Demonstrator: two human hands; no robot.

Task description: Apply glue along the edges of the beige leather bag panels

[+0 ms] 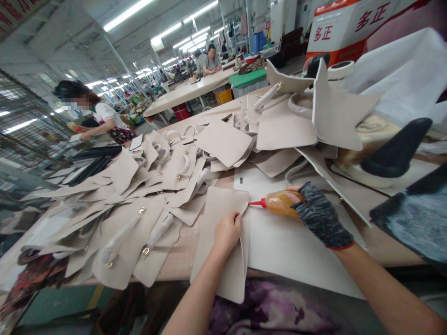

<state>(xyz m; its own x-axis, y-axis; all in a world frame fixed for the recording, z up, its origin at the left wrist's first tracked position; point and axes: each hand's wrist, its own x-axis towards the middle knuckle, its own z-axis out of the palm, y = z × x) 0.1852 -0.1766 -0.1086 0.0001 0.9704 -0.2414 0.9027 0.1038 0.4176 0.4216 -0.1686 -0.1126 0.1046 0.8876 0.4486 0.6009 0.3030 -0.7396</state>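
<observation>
A beige bag panel [219,204] lies at the near edge of the table, and its layers stand slightly apart along the right side. My left hand [227,229] is closed on that right edge, thumb and fingers pinching it. In my right hand [319,214], which wears a dark grey fingerless knit glove, is a glue bottle [279,203] of amber liquid. The bottle lies nearly level, its red nozzle pointing left at the panel's upper right edge. Whether the tip touches the edge is hard to tell. A white sheet [268,246] lies beneath the bottle.
Beige panels with wrapped handles [118,237] heap across the table's left and back. To the right are a black cone-shaped object [398,149] and a dark-edged board [415,218]. Two co-workers [104,116] are farther off, near a long table [188,93].
</observation>
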